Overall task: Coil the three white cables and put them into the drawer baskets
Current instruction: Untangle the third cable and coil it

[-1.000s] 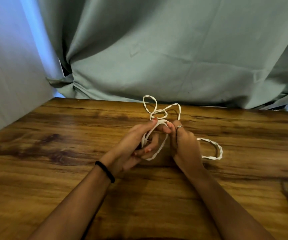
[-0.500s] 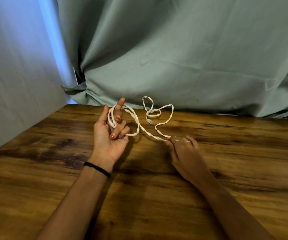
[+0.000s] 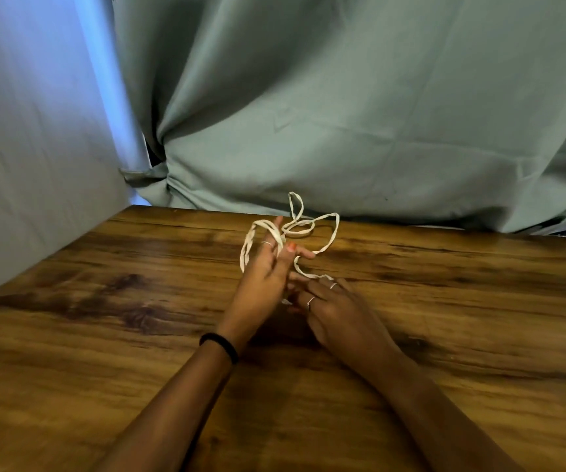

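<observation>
Status, all positions relative to the table [image 3: 87,352], left to right:

- Wall panel [image 3: 29,137] is standing off the table's left edge; curtain [image 3: 343,97] is hanging behind its far edge.
- Left hand [image 3: 264,277] is hovering over the table's middle, fingers straight and held close together, pointing away. Cable [image 3: 334,229] is looping over those fingers: a few turns are riding on them, down to a strand hanging off the hand's left side. Thumb looks pressed against the turns, but I can't tell for sure. A black band [image 3: 220,345] is sitting on that wrist.
- Rest of the cable is lying loose toward the table's far edge, just beyond the left fingertips, in open untidy loops.
- Right hand [image 3: 339,311] is sitting just right of the left, low over the table, fingers curled and seemingly pinching the cable's near strand where it comes off the loops. The contact is small in the frame; I'm reading it as a pinch, not certain.

Progress, my read: cable one is being wound around the left hand, maybe half wrapped, with the far loops waiting to be drawn in. No finished coil is showing. The other two cables and the drawer baskets are out of view, so nothing is looking stowed. Early stage.
</observation>
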